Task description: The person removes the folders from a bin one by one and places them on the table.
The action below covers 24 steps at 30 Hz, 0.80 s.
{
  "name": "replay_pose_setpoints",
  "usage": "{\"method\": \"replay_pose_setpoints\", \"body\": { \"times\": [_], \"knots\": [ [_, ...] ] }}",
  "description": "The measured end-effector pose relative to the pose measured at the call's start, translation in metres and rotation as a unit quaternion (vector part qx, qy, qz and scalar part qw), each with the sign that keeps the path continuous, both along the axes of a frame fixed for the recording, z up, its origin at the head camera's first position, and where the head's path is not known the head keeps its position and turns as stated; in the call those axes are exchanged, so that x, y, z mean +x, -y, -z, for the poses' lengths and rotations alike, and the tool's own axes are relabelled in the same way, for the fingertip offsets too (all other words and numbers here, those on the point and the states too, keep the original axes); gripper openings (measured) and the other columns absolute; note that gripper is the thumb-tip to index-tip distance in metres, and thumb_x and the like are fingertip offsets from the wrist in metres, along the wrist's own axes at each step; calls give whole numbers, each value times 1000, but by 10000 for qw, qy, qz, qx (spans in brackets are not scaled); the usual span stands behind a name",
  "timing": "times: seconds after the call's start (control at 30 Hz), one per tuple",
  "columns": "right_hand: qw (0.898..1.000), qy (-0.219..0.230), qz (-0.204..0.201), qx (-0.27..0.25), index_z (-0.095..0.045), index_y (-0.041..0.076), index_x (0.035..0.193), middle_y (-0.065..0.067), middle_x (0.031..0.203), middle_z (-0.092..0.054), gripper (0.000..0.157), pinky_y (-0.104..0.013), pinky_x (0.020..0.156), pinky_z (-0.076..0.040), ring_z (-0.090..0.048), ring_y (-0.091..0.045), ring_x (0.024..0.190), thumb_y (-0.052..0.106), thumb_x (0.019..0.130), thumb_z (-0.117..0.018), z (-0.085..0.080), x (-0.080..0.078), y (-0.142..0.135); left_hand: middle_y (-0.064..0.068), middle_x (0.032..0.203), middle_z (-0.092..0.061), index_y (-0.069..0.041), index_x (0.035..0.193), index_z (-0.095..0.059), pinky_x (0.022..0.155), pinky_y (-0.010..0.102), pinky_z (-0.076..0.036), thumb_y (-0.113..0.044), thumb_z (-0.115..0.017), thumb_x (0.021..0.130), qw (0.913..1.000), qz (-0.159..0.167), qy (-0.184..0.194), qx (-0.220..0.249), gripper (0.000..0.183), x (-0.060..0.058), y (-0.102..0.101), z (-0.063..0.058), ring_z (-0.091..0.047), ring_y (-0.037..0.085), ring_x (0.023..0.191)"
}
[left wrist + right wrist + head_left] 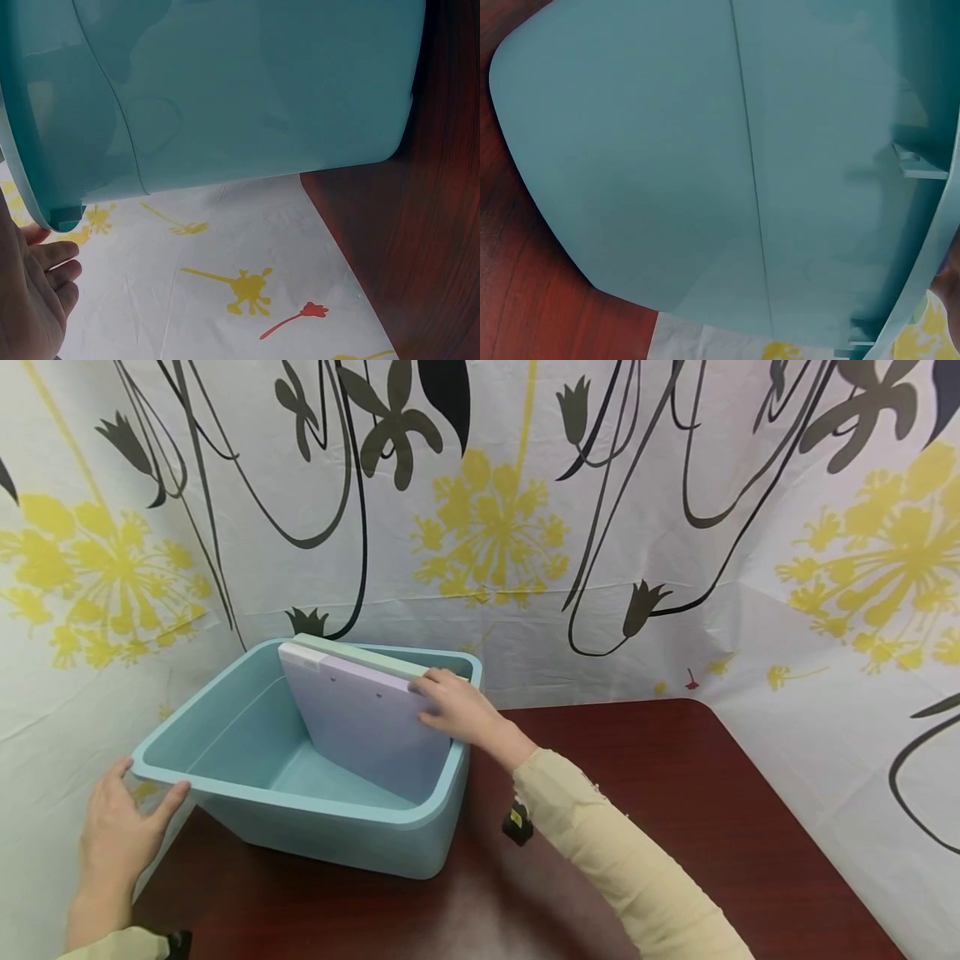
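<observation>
A light blue plastic bin (337,852) stands on the table at the left. Inside it, a flat purple file folder (367,727) with a white end strip leans upright along the right side. Behind that folder shows the top of a pale green one (352,652). My right hand (461,706) pinches the purple folder's upper right edge, thumb on its front face, fingers over the top. At the bin's near left corner my left hand (120,831) touches the rim with thumb and fingertips spread. Its fingers (64,274) look loosely bent below the rim in the left wrist view.
The dark red wooden table (637,793) extends to the right of the bin. A white cloth (525,643) with yellow and grey flower prints hangs behind and at both sides. Small black devices (517,823) sit at the wrists, below beige sleeves.
</observation>
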State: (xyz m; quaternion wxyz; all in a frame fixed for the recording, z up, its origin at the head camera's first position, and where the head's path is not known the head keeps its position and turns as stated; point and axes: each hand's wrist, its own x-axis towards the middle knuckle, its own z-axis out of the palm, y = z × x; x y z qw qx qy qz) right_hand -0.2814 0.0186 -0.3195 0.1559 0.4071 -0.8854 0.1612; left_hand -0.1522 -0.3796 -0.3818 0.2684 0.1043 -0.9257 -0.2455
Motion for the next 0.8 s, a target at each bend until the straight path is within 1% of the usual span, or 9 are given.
{"method": "replay_pose_setpoints", "body": {
  "times": [0.13, 0.27, 0.4, 0.47, 0.6, 0.8],
  "knots": [
    [10000, 75, -37, -1, -57, 9, 118, -6, 110, -57, 36, -29, 82, -45, -55, -16, 99, 15, 83, -63, 0, -2, 5, 39, 127, -29, 9, 137, -18, 92, 63, -24, -38, -55, 83, 10000, 12, -53, 17, 81, 0, 0, 0, -28, 52, 117],
    [9999, 138, -52, -38, -56, 10, 119, -6, 109, -58, 35, -28, 79, -46, -57, -15, 95, 17, 85, -62, 0, -4, 11, 39, 126, -30, 9, 137, -18, 91, 62, -24, -38, -55, 83, 10000, -13, -85, 20, 80, 0, 1, 0, -29, 53, 116],
    [9996, 246, -77, -135, -54, 10, 119, -6, 109, -59, 35, -28, 78, -46, -58, -16, 95, 17, 86, -61, 1, -4, 17, 39, 126, -30, 8, 137, -18, 92, 62, -24, -37, -54, 83, 10000, -37, -78, 27, 79, -1, 4, 1, -29, 52, 116],
    [9993, 276, -83, -243, -55, 9, 119, -6, 110, -59, 34, -28, 78, -46, -58, -16, 96, 15, 86, -61, 2, -3, 19, 39, 125, -30, 9, 137, -19, 91, 62, -24, -37, -54, 83, 9999, -24, -96, 18, 79, -1, 4, 1, -29, 53, 116],
    [9972, 357, -95, -651, -57, 9, 117, -5, 110, -61, 32, -29, 81, -46, -57, -16, 101, 9, 85, -60, 4, -2, 19, 39, 123, -32, 9, 137, -20, 89, 62, -25, -37, -55, 83, 9999, -7, -140, 6, 79, -1, 2, 1, -31, 52, 113],
    [9920, 434, -66, -1184, -60, 9, 114, -4, 112, -63, 30, -29, 83, -46, -57, -15, 105, 7, 84, -59, 4, 1, 17, 39, 124, -32, 8, 137, -20, 88, 62, -25, -37, -55, 83, 9999, -28, -120, 24, 79, -1, 0, 1, -31, 53, 113]
  ]
}}
